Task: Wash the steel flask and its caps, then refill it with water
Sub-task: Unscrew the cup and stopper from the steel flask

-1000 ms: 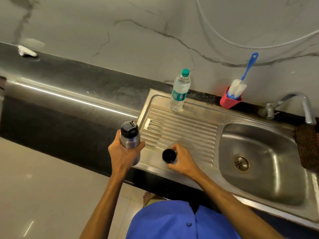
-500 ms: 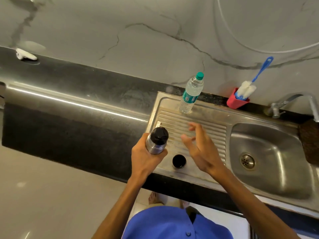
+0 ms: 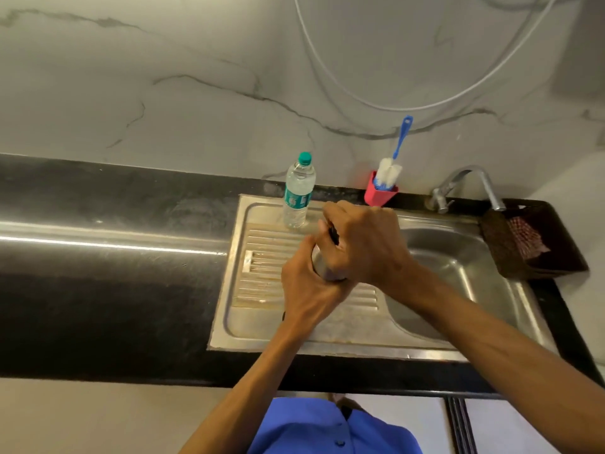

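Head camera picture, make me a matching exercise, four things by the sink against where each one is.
Things:
1. flask
2. water bottle
3. bottle brush
4. tap

Places:
A. standing in the red holder
B. upright at the back of the draining board
C. gripped by both hands
D. on the back rim, above the sink bowl

Pairs: 1-C, 2-B, 3-A, 4-D

Both hands meet over the drainboard (image 3: 262,267), the right hand (image 3: 366,244) above the left hand (image 3: 307,290) on the flask (image 3: 322,267), with the water bottle (image 3: 298,191) just behind them, the brush holder (image 3: 379,193) behind the right hand and the basin (image 3: 465,257) to its right.
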